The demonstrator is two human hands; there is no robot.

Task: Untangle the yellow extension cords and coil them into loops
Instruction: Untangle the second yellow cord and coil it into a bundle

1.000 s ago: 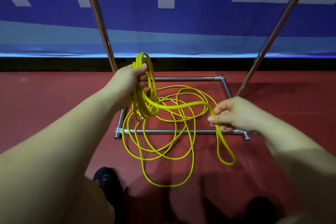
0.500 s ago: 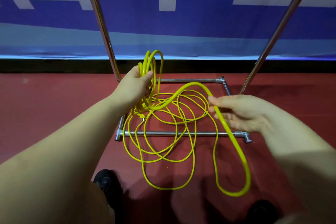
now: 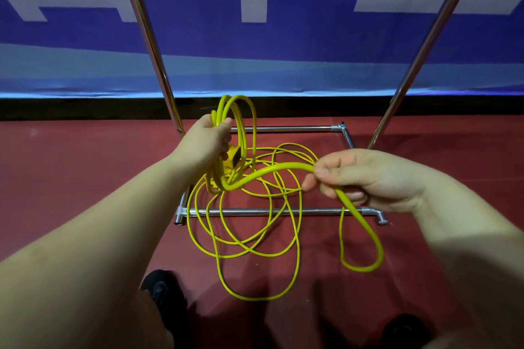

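So your left hand grips the coiled loops of thin yellow extension cord; right hand pinches a strand w/ slack hanging below.

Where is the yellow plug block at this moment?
In the head view, the yellow plug block hangs left of centre, just beneath the left hand, among the coiled loops.

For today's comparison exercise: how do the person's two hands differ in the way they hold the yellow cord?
The left hand grips several gathered loops of the yellow cord in a bundle, raised farther from the camera; the right hand pinches only a single strand, nearer the camera. Loops stand above the left hand; one long loop hangs below the right. Both hold the same cord.
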